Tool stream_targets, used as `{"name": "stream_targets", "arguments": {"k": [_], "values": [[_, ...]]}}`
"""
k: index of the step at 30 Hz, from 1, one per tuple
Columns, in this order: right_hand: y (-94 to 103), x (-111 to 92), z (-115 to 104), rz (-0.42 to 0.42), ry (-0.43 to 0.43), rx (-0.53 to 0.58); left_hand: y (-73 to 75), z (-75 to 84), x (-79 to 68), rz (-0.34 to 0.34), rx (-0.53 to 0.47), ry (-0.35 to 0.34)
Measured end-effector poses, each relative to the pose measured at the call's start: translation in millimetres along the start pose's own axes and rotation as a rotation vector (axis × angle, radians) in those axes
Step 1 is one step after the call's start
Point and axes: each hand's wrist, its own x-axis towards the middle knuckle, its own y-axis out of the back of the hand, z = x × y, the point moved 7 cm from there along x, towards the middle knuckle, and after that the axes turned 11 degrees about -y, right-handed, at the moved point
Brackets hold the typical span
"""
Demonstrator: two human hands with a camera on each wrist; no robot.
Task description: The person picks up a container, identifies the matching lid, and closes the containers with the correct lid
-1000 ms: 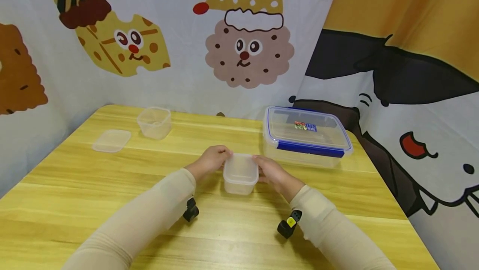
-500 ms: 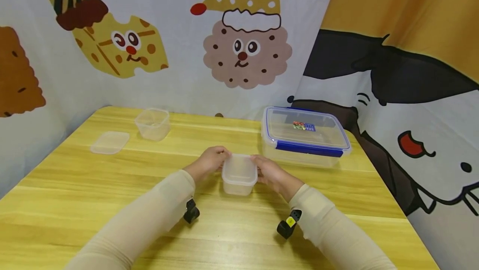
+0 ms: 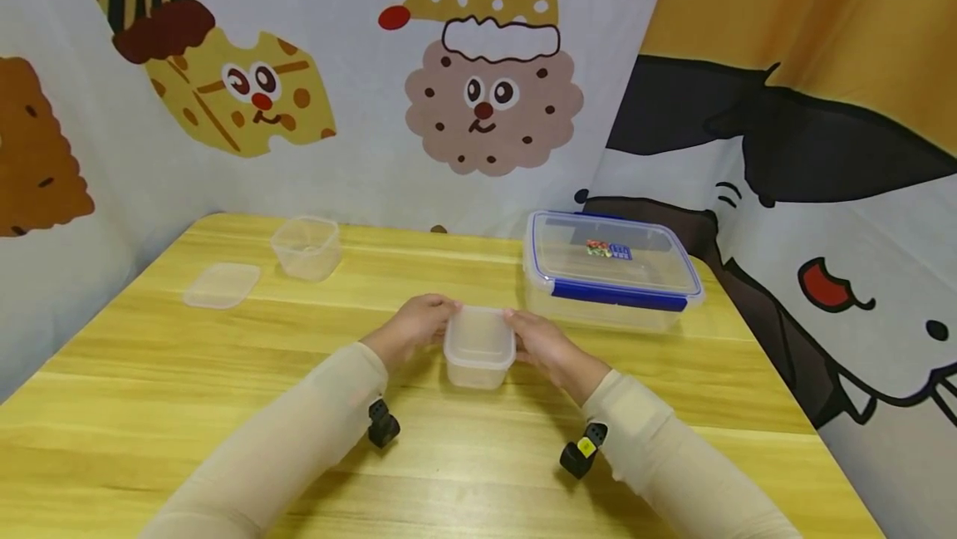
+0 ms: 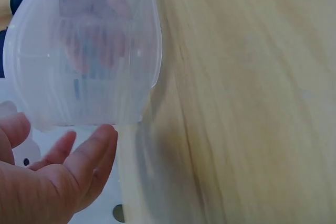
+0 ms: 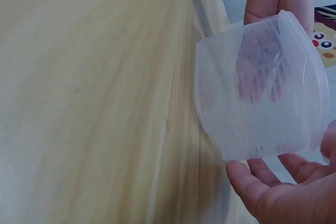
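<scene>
A small translucent food container (image 3: 478,374) with a frosted lid (image 3: 481,335) on it is at the middle of the wooden table. The left hand (image 3: 414,328) holds its left side, thumb by the lid's far left corner. From the other side the right hand (image 3: 552,350) holds it, thumb at the far right corner. In the left wrist view, the left fingertips (image 4: 107,132) touch the container's clear side wall. The right wrist view shows the right fingertips (image 5: 236,169) against the opposite wall. Nothing is visible inside the container.
Toward the far left stands an open clear container (image 3: 306,250), with a loose translucent lid (image 3: 222,286) lying flat beside it. A large clear box (image 3: 613,269) with blue clips is at the back right. A printed cloth (image 3: 359,182) hangs behind the wooden table (image 3: 463,472).
Both hands stay at the sides of the lidded container, which keeps its place. The left hand has shifted very slightly to the left.
</scene>
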Motion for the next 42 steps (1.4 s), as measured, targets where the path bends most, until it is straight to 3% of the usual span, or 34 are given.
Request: {"name": "stream_targets", "arguments": {"k": [14, 22, 42], "values": [[12.2, -26.9, 11.9, -0.068, -0.032, -0.026, 8.8, 7.6, -34.2, -0.082, 0.093, -0.008], [9.7, -40.5, 15.7, -0.058, -0.035, -0.035, 5.7, 7.9, -47.1, -0.122, 0.129, -0.013], [-6.6, -45.5, 19.8, -0.068, -0.017, -0.003, -1.7, -1.3, -53.2, -0.104, 0.058, -0.054]]}}
